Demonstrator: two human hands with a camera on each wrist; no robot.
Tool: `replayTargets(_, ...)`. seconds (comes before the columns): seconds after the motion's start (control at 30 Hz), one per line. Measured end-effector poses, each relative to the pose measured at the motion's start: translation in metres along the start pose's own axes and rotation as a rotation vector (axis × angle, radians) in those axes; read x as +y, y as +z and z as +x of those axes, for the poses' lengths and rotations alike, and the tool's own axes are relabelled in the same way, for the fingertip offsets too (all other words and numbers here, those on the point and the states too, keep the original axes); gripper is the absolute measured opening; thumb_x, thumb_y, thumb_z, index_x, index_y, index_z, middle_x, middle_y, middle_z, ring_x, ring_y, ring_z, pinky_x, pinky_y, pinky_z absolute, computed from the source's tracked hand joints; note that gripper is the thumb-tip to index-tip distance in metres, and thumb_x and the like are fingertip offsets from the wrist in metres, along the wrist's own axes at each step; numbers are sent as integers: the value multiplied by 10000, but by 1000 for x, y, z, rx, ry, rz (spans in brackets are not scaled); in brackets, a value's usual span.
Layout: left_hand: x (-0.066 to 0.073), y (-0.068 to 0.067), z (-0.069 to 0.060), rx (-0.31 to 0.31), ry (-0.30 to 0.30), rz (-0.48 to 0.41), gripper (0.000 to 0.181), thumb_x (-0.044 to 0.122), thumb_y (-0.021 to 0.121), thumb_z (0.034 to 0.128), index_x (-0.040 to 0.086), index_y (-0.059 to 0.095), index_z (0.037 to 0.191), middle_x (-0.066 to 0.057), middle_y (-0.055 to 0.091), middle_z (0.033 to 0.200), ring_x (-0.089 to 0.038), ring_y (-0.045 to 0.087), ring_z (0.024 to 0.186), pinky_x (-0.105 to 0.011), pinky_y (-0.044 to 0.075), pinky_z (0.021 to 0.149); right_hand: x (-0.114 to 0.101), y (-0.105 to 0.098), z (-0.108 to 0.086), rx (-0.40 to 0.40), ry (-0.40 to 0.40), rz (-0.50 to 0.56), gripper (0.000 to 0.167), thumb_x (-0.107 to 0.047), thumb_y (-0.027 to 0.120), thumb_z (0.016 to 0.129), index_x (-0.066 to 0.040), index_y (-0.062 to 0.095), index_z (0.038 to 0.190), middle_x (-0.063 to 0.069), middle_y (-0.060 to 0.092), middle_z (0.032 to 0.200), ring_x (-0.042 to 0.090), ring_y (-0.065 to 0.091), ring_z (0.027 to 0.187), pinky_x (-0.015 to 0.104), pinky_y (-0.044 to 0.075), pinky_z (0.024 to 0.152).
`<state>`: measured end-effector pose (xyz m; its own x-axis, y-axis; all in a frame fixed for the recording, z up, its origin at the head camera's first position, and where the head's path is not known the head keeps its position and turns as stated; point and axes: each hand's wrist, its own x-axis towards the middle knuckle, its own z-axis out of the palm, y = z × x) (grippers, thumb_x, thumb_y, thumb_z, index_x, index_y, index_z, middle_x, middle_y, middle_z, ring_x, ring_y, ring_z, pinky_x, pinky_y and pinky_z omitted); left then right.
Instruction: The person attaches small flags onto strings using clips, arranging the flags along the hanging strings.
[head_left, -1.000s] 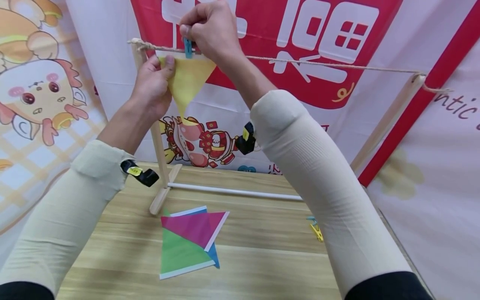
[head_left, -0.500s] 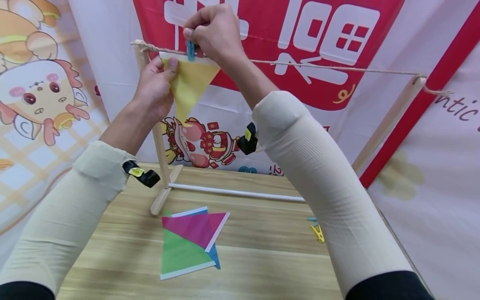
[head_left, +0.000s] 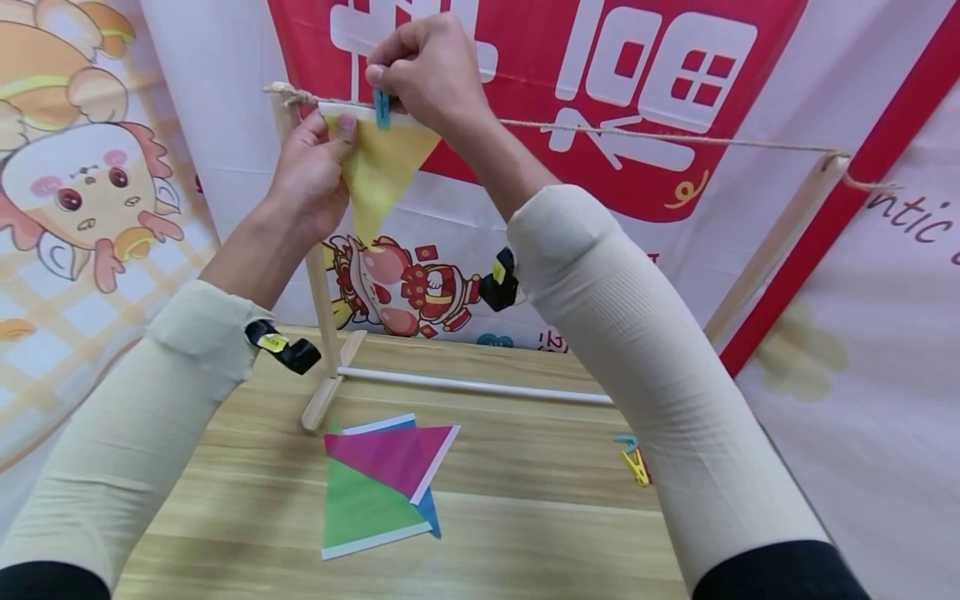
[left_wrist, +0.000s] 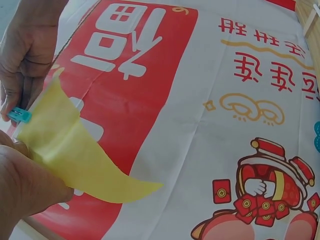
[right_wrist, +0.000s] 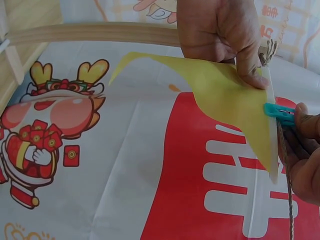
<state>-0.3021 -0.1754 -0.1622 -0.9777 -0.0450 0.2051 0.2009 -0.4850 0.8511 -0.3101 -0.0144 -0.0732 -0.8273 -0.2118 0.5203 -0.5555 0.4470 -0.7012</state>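
Note:
A yellow triangular pennant [head_left: 381, 171] with a white top edge hangs along the twine [head_left: 600, 130] near its left end. My left hand [head_left: 311, 171] pinches the pennant's upper left corner, thumb in front. With thumb and fingers, my right hand [head_left: 435, 79] pinches a blue clothespin [head_left: 382, 108] from above. In the right wrist view, the clothespin [right_wrist: 280, 114] sits across the pennant's white edge beside the twine. From the left wrist, the pennant [left_wrist: 75, 145] curls to a free tip, with the clothespin [left_wrist: 20, 115] at its edge.
Wooden posts [head_left: 780, 242] hold the twine at both ends, with a white rod [head_left: 472, 386] low between them. On the table [head_left: 525, 542] lie overlapping magenta [head_left: 397, 454], green [head_left: 367, 508] and blue pennants. A yellow clothespin [head_left: 636, 465] and a blue one lie at the right.
My right hand and the blue clothespin have come down slightly, and the clothespin sits lower over the pennant's white edge. The left hand keeps its pinch on the corner.

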Motion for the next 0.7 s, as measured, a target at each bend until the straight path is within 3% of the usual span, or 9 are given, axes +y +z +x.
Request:
replayTargets(0.23, 3, 8, -6, 28, -52, -55, 381, 259, 695, 1050, 214, 727, 1427, 31, 685, 1489, -159, 602, 1473, -346, 438, 1340, -4, -6, -3, -11, 25, -8, 205, -228, 811, 1041, -91, 879, 1178, 53, 791, 1175, 141, 761, 1014, 140, 618, 972)
replayTargets(0.7, 4, 11, -9, 38, -59, -74, 373, 258, 694, 1055, 210, 735, 1423, 23, 691, 1496, -153, 612, 1477, -327, 451, 1327, -5, -11, -3, -36, 31, -29, 223, -257, 816, 1035, -108, 883, 1187, 42, 791, 1168, 117, 762, 998, 139, 618, 969)
